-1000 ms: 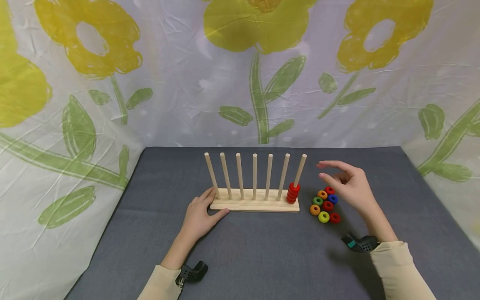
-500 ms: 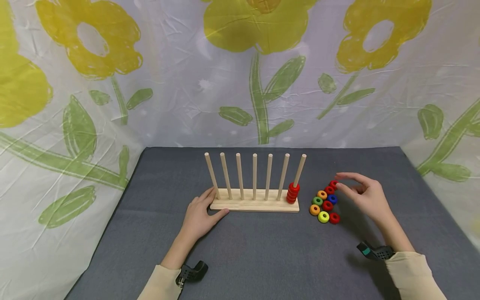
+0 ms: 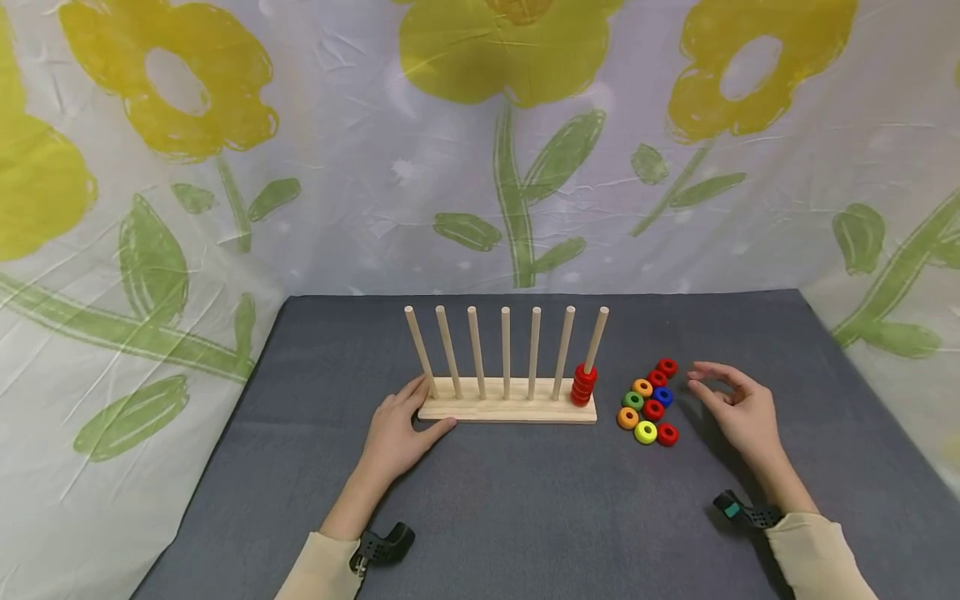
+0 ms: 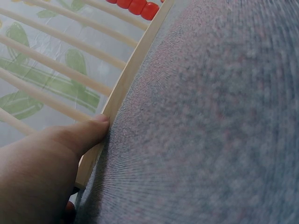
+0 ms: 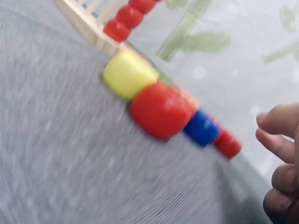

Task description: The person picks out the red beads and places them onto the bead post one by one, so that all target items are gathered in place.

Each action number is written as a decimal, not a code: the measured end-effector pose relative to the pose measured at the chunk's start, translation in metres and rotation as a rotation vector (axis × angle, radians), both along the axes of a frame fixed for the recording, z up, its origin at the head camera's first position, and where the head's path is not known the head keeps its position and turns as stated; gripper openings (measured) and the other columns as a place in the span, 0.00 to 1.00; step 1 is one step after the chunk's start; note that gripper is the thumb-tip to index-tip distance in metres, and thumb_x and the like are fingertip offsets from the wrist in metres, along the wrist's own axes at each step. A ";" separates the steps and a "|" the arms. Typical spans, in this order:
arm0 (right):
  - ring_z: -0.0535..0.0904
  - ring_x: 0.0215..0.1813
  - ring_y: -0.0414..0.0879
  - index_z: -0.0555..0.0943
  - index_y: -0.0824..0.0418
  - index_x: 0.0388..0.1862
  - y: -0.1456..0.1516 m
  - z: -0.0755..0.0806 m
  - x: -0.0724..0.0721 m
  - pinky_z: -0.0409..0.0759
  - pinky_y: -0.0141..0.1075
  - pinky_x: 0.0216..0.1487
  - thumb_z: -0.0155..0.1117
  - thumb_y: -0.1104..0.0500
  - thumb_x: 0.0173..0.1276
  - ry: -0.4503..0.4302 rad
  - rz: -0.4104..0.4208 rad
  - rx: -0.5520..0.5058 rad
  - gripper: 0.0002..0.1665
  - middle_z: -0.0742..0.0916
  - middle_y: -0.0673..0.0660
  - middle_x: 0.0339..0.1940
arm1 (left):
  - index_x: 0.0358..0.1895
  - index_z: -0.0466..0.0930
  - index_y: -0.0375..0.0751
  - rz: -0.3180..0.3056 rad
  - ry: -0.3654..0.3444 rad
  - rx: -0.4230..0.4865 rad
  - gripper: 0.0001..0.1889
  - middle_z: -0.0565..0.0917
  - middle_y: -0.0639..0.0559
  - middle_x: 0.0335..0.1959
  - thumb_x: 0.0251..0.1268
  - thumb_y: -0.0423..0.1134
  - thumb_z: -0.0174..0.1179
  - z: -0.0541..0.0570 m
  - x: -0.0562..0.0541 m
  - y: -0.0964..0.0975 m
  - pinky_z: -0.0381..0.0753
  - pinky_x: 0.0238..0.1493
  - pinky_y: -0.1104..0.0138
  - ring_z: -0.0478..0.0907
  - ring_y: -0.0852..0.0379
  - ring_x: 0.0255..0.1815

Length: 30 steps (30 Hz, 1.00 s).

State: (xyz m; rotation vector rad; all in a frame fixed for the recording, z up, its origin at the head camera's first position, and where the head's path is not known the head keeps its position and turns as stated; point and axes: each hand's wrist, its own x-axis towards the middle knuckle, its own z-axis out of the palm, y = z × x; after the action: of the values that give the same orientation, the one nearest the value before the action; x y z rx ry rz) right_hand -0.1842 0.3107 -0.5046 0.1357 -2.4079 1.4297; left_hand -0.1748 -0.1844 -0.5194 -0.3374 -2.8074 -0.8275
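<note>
My left hand (image 3: pixel 397 429) holds the left end of a wooden peg rack (image 3: pixel 507 411); in the left wrist view its thumb (image 4: pixel 96 126) presses the long edge of the base. Several red beads (image 3: pixel 583 385) are stacked on the rightmost peg, while the other pegs are bare. To the right of a group of loose beads, my right hand (image 3: pixel 742 408) hovers with nothing in it, thumb and forefinger loosely bent near each other. Closest to its fingertips are a red bead (image 3: pixel 667 367) at the far end and a blue bead (image 3: pixel 662 396).
The group right of the rack also has a yellow bead (image 3: pixel 645 432), a green bead (image 3: pixel 633 401), two orange ones and more red ones. Dark grey cloth (image 3: pixel 510 500) covers the table. Behind it hangs a flower-printed curtain (image 3: pixel 337 208).
My right hand has moved right and nearer to me, away from the beads. The far red bead, touched half a second ago, now lies uncovered. The left hand keeps its hold.
</note>
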 end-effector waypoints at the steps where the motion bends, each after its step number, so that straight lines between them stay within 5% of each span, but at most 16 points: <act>1: 0.60 0.11 0.38 0.83 0.66 0.58 0.000 -0.004 0.000 0.60 0.35 0.14 0.70 0.61 0.71 0.001 -0.012 0.007 0.19 0.88 0.53 0.47 | 0.74 0.70 0.36 -0.001 -0.001 0.000 0.44 0.69 0.41 0.73 0.62 0.60 0.70 0.000 0.000 0.000 0.70 0.57 0.44 0.74 0.37 0.58; 6: 0.60 0.11 0.36 0.82 0.64 0.60 -0.003 -0.013 0.001 0.61 0.34 0.14 0.71 0.59 0.71 -0.003 -0.037 0.088 0.20 0.87 0.62 0.51 | 0.74 0.70 0.36 -0.006 -0.002 -0.005 0.44 0.69 0.41 0.74 0.62 0.61 0.69 -0.001 0.000 -0.002 0.69 0.60 0.42 0.73 0.37 0.60; 15: 0.57 0.10 0.36 0.81 0.62 0.62 -0.005 -0.013 0.001 0.58 0.34 0.11 0.72 0.56 0.70 -0.024 -0.060 0.192 0.24 0.87 0.61 0.52 | 0.74 0.69 0.36 -0.010 -0.008 -0.009 0.44 0.69 0.40 0.74 0.62 0.61 0.69 -0.001 -0.001 -0.001 0.68 0.61 0.42 0.72 0.35 0.63; 30: 0.58 0.10 0.38 0.82 0.62 0.62 0.002 -0.018 -0.031 0.57 0.34 0.12 0.74 0.56 0.68 -0.022 -0.032 0.265 0.25 0.87 0.62 0.49 | 0.74 0.69 0.36 -0.007 -0.004 0.001 0.44 0.69 0.39 0.73 0.62 0.61 0.69 -0.001 -0.001 -0.001 0.68 0.61 0.41 0.71 0.34 0.64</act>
State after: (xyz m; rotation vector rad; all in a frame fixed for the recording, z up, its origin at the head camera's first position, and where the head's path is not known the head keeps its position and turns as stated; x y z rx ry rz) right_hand -0.2154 0.3124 -0.5221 0.1447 -2.5954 1.0988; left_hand -0.1755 -0.1857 -0.5201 -0.3459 -2.8106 -0.8323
